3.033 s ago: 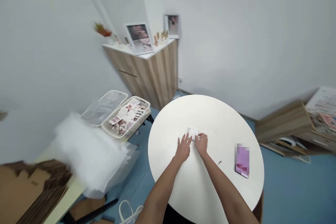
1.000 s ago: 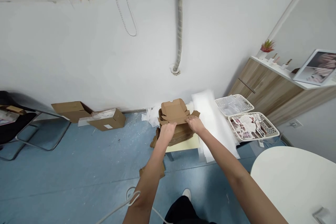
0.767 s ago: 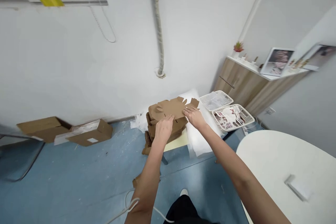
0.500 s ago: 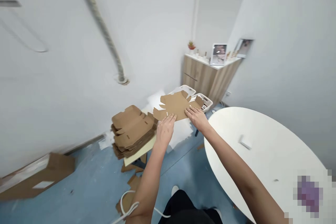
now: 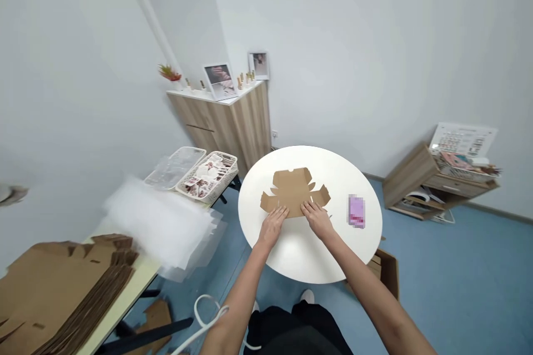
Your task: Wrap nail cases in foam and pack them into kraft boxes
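Observation:
An unfolded cardboard box blank (image 5: 292,188), brown and with its side flaps tilted up a little, is over the round white table (image 5: 308,266). My left hand (image 5: 272,226) grips its near edge on the left, fingers on top. On the right of that same edge my right hand (image 5: 317,219) grips it too. Both thumbs are hidden under the cardboard. Whether the blank touches the tabletop, I cannot tell. To its right on the table lies a pixelated purple item (image 5: 356,212).
At left, a side table (image 5: 114,299) bears a stack of cardboard blanks (image 5: 54,294), white translucent sheets (image 5: 162,222), and two white baskets, one full of printed cards (image 5: 208,176). Behind stands a wooden cabinet (image 5: 250,122); at right, a low shelf (image 5: 412,177). An open carton (image 5: 389,272) is under the round table.
My view has turned right. Both hands have carried the cardboard box blank from beside the stack to over the round table, keeping their grip on it.

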`<action>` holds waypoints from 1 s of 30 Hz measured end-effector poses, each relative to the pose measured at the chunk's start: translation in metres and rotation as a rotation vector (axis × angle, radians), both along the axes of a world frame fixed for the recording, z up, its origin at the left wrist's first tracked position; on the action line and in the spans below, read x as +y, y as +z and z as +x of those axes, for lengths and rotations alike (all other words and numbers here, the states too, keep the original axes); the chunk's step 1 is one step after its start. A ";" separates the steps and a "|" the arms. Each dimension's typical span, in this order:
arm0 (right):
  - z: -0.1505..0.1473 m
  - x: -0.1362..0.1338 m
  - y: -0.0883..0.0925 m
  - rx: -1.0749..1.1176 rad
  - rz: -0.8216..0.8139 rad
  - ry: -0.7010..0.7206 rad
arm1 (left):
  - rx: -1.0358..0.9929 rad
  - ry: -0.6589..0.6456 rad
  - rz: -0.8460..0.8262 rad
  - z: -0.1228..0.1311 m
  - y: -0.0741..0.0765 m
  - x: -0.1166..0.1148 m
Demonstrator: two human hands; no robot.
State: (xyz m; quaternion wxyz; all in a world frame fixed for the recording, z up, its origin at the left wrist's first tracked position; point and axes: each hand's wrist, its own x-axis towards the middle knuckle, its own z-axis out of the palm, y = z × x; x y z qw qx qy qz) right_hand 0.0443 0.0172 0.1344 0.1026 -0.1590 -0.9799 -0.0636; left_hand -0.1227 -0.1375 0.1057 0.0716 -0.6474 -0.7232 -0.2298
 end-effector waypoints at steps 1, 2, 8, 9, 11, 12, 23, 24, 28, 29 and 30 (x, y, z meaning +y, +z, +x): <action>0.011 0.001 -0.016 -0.020 -0.031 -0.029 | -0.006 -0.035 -0.026 0.008 -0.015 0.005; 0.021 0.001 -0.031 -0.043 -0.064 -0.051 | -0.012 -0.057 -0.049 0.015 -0.030 0.007; 0.039 -0.028 -0.099 -0.111 -0.267 -0.051 | 0.017 -0.074 -0.219 0.027 -0.092 -0.021; 0.038 -0.035 -0.107 -0.112 -0.293 -0.042 | 0.024 -0.067 -0.238 0.025 -0.100 -0.029; 0.030 -0.048 -0.121 -0.113 -0.326 -0.023 | 0.036 -0.048 -0.275 0.016 -0.112 -0.045; 0.023 -0.054 -0.126 -0.112 -0.335 -0.012 | 0.041 -0.035 -0.294 0.010 -0.117 -0.053; -0.083 -0.072 -0.127 -0.224 -0.433 -0.024 | 0.009 0.092 -0.412 -0.081 -0.128 -0.072; -0.091 -0.071 -0.124 -0.224 -0.439 -0.034 | -0.003 0.108 -0.412 -0.084 -0.125 -0.067; -0.120 -0.058 -0.107 -0.179 -0.494 -0.070 | -0.029 0.100 -0.480 -0.085 -0.113 -0.047; -0.126 -0.052 -0.102 -0.143 -0.512 -0.102 | -0.038 0.090 -0.502 -0.085 -0.111 -0.042; -0.131 -0.043 -0.098 -0.096 -0.526 -0.161 | -0.049 0.082 -0.517 -0.085 -0.110 -0.038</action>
